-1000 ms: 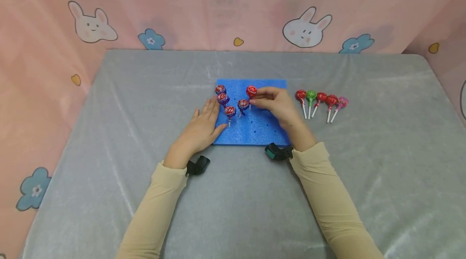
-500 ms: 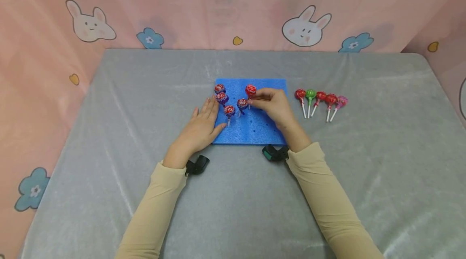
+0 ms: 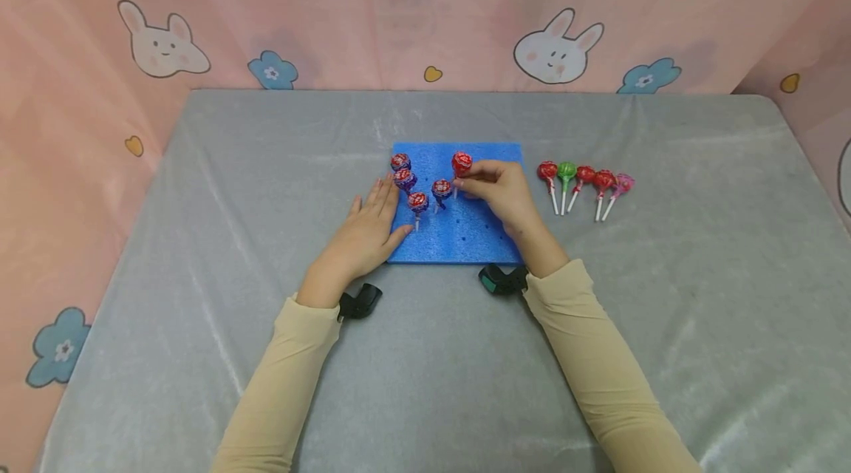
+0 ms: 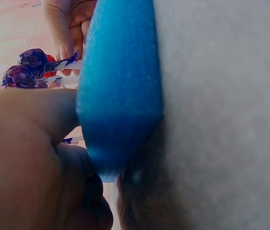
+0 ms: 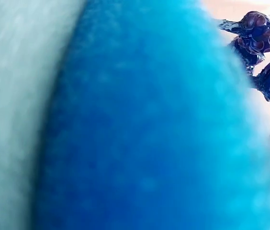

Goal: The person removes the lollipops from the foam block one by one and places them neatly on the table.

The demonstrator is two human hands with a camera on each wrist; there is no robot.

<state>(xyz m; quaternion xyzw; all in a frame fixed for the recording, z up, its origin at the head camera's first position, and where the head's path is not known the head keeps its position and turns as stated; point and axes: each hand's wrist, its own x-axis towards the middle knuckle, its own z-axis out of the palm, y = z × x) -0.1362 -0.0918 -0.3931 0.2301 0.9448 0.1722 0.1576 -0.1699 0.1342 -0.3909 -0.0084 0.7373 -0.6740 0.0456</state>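
Observation:
My right hand (image 3: 503, 191) pinches the stick of a red-wrapped lollipop (image 3: 462, 162) between thumb and fingertips, low over the blue foam board (image 3: 484, 236). That lollipop stands nearly upright, its head leaning slightly right. Along the board's left side lies my left hand (image 3: 364, 235), fingers straight and thumb on the top face. Several purple-and-red lollipops stand in the board: one at the back left (image 3: 400, 162), a tilted one just before it, one nearer the front (image 3: 417, 202), and one (image 3: 442, 189) beside the held lollipop. In the right wrist view the foam's edge (image 5: 140, 120) hides my right hand almost wholly.
Right of the board, several lollipops lie in a row on the grey cloth, among them a green one (image 3: 566, 171) and a pink one (image 3: 623, 183). Small holes (image 3: 463, 239) dot the foam. A pink curtain (image 3: 372, 22) hangs behind the table's far edge.
The red lollipop's head has shifted slightly right in my right hand's pinch. My left hand stays in place on the board.

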